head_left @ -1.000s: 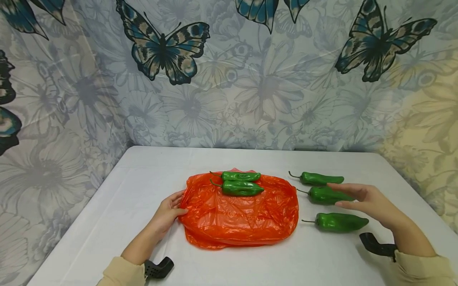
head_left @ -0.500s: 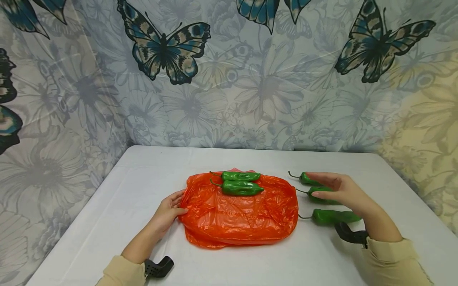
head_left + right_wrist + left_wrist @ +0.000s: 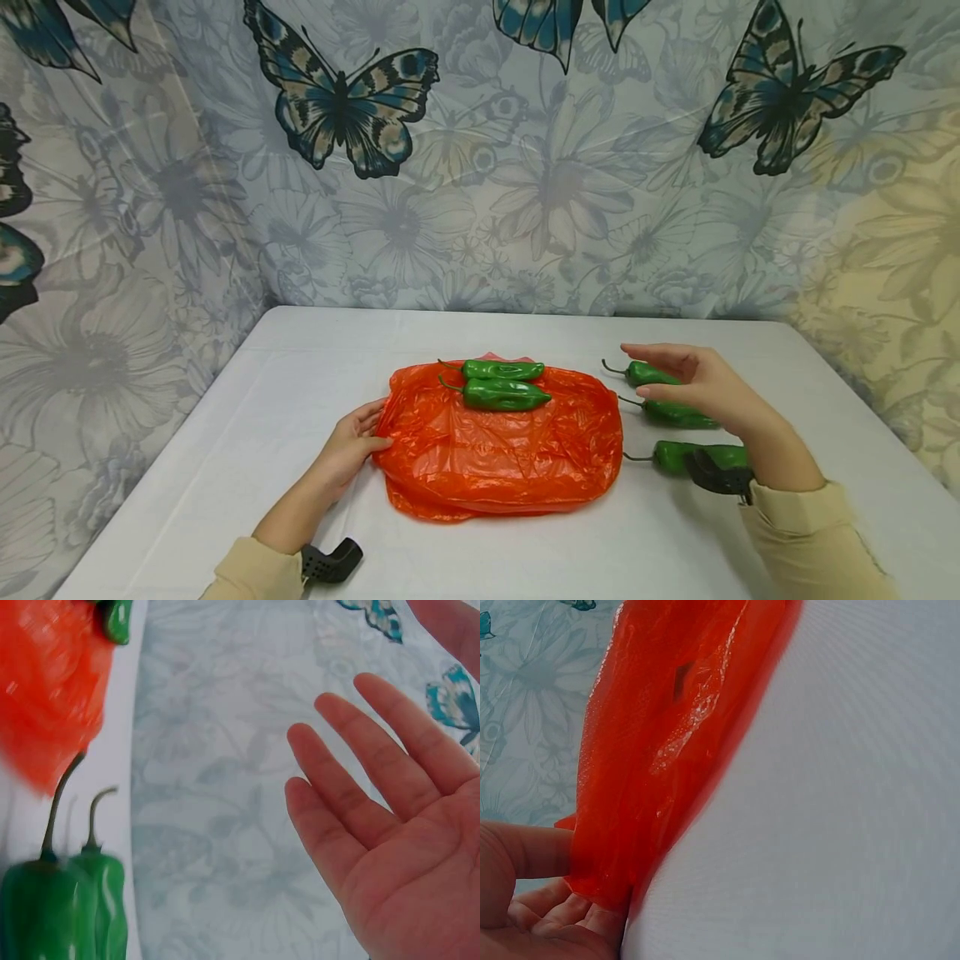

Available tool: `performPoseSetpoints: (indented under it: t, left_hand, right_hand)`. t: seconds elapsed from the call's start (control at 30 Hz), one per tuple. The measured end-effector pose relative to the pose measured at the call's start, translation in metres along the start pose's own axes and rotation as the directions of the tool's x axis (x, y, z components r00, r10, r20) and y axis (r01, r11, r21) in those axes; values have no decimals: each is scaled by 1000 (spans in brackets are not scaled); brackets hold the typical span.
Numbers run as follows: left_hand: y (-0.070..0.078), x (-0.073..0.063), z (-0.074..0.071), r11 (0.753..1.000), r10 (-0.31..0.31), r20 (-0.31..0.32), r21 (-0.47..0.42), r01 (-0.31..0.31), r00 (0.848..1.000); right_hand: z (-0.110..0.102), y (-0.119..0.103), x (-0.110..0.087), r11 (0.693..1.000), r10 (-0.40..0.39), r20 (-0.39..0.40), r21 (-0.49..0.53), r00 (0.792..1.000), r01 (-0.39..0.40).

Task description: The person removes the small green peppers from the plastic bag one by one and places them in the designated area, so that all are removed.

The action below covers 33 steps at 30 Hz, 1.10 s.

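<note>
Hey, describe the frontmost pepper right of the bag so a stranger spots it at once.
On the white table, find the red plastic bag in the middle. To its right, three green peppers lie in a front-to-back row, stems toward the bag. In the head view, a black wrist device overlaps the frontmost pepper, while the right hand partly covers the other two.

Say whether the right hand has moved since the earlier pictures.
Yes: against the white table, the right hand has shifted left and toward the far edge in the head view.
</note>
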State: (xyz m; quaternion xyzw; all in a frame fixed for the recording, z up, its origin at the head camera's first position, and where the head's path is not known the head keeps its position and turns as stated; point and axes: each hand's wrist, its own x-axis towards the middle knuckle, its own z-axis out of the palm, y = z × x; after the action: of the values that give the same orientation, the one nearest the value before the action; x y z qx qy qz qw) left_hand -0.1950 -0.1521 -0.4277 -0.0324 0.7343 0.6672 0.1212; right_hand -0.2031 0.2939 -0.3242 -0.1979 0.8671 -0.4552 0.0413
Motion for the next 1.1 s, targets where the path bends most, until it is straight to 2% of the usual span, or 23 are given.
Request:
performPoseSetpoints:
  t: [0.2,0.43,0.77,1.1]
  left_hand:
    - [-1,1,0,1000,8,8,-1,-8,1000]
    - [-2,2,0,1000,3,0,2,-3,1000]
    - [-2,2,-1,1000,3,-3,1,-3,1000]
    - [-1,1,-1,1000,8,7,0,-8,1000]
  right_hand:
    - [14,-7,18,999,40,-9,19,999,-40]
    - [36,-8,37,992,61,25,111,998,-63]
    - [56,-12,62,976,104,46,190,994,-111]
    - [81,-13,85,946,35,-1,322,999,-33]
